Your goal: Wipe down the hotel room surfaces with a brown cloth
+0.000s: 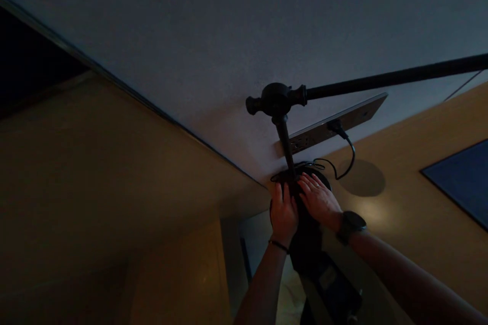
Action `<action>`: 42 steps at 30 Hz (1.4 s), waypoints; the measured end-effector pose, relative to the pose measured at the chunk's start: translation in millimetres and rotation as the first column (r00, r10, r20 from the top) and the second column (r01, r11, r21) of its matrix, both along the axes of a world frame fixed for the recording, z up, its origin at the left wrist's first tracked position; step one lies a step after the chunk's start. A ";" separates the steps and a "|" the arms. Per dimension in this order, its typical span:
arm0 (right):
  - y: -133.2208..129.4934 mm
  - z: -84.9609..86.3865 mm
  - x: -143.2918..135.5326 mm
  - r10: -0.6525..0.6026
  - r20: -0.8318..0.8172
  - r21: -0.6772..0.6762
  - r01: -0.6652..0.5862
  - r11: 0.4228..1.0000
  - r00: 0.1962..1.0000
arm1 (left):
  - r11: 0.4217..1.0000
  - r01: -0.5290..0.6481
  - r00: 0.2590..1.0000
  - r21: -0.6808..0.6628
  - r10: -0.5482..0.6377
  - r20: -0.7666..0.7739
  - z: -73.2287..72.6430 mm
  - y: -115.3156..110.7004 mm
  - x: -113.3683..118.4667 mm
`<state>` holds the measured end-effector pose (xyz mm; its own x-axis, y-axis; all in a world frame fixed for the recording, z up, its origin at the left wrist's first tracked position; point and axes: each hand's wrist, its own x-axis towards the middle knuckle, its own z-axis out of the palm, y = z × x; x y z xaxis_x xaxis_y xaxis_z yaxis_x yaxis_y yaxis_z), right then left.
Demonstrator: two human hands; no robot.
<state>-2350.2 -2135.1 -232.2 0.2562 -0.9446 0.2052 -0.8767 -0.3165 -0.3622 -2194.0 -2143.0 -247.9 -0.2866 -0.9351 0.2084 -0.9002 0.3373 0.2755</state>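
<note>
My left hand [284,218] and right hand [320,200] lie on the round, dark base [323,174] of a black, jointed metal lamp [284,137] beside the pale wall — fingers extended, neither closed around anything I can make out. The black plug [335,126] is already seated in the long metallic socket panel [362,116]. The work at the base looks unfinished to me — whether the lamp lights, I cannot tell.

Left hand [284,215]: at foot of stand [277,100], left side
Right hand [321,202]: same foot, right side
Socket panel [360,114]: on wall [229,35], right of stand
Plug [337,127]: in socket panel
</note>
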 end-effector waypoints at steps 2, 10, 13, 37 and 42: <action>-12.7 -0.2 -12.2 0.034 0.045 -0.032 -0.033 0.999 0.998 | 0.999 -0.042 0.999 0.016 0.043 -0.026 4.2 -14.0 -14.7; 32.6 -23.8 -15.5 -0.201 0.102 -0.058 0.207 0.977 0.974 | 0.985 0.094 0.992 0.148 -0.106 0.075 12.8 15.2 35.9; 47.4 -27.0 -10.8 -0.173 0.048 -0.056 0.176 0.983 0.984 | 0.970 0.076 0.997 0.233 -0.068 -0.042 22.2 10.1 64.0; 65.8 -11.3 -5.5 -0.231 -0.003 0.077 0.231 0.970 0.973 | 0.954 0.258 0.866 0.156 -0.299 0.401 82.7 -20.1 -74.3; 58.1 2.1 -3.7 -0.282 0.258 0.265 0.213 0.940 0.924 | 0.947 0.192 0.792 0.258 -0.305 0.529 78.2 -50.3 -110.3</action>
